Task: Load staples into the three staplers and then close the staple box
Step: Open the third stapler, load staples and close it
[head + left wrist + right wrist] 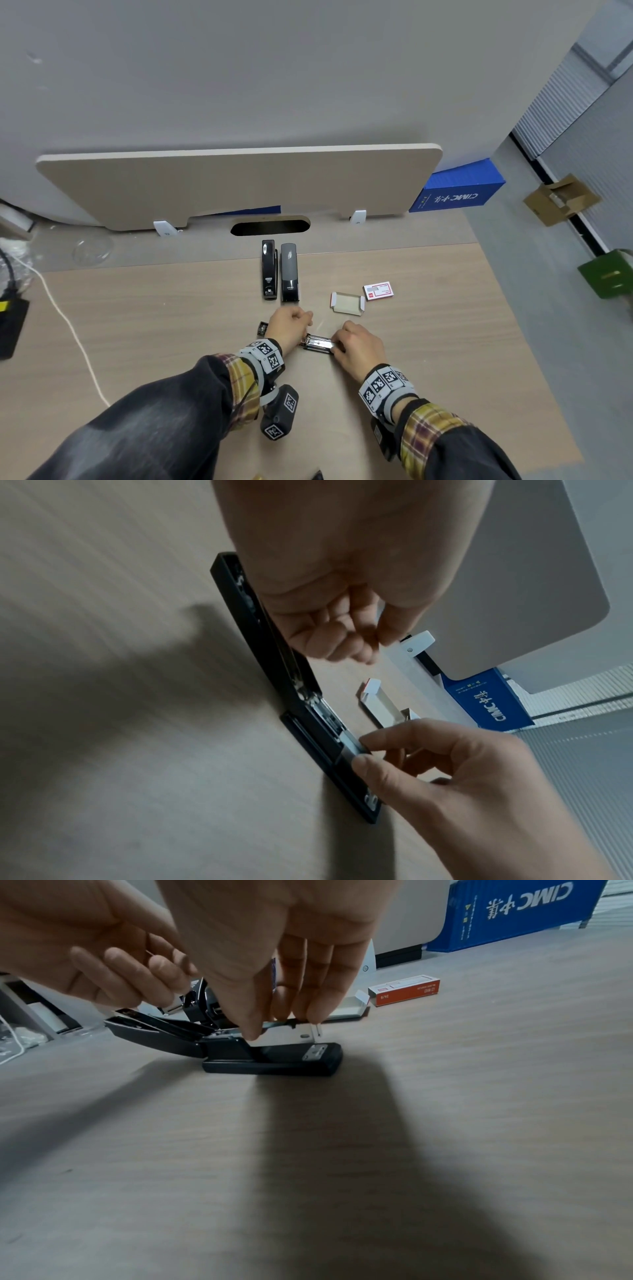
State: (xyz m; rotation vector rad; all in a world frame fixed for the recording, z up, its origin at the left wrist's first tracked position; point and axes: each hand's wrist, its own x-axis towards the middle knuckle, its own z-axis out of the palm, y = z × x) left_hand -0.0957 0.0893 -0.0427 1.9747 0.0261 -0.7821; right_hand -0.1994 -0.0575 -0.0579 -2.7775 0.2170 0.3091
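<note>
A black stapler (317, 343) lies opened flat on the desk, its lid (262, 329) swung out to the left. My right hand (337, 342) pinches the silver magazine (351, 744) at its front end between thumb and fingertips (308, 1012). My left hand (306, 320) hovers over the hinge with fingers curled, thumb and finger pinching what looks like a thin staple strip (150, 953). Two more black staplers (269, 270) (289, 272) lie shut side by side behind. The open staple tray (347, 304) and its red-white sleeve (378, 290) lie to the right.
A beige divider panel (239, 181) and a cable slot (270, 226) bound the desk's back. A blue box (455, 192) stands at the back right. A white cable (68, 325) and a black adapter (10, 325) lie at the left. The desk's right edge (513, 325) drops to the floor.
</note>
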